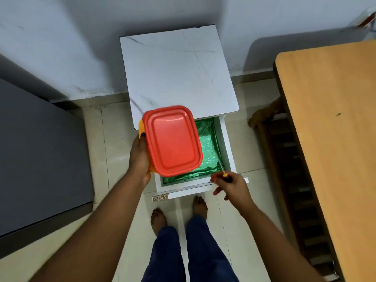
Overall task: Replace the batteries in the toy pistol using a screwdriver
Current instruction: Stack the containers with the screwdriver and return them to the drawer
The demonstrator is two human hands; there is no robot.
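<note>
1. Standing barefoot on pale tile floor, looking down at small white marble-pattern side table set against wall.
2. Table's drawer pulled out toward feet; inside lined w/ crinkled green foil.
3. Left hand gripping orange plastic box from its left side, thumb on edge of red lid, other fingers hidden underneath.
4. Box held up over left part of open drawer & front edge of table top; lid closed, contents not visible.
5. Right hand closed around screwdriver: black handle in fist, yellow collar showing just above thumb, thin shaft angled up-left over drawer's front-right corner.
6. Shaft tip blurred against foil; can't tell if touching it.
7. Right hand just in front of drawer's front panel, a couple of fingers loosely curled below.
8. Toy pistol & batteries not visible anywhere in view.
9. Wooden tabletop at right, slatted wooden chair tucked beside it.
10. Grey flat surface at left, maybe a bed or cabinet; can't tell which.
11. Dark blue trousers & both bare feet at bottom centre.
</note>
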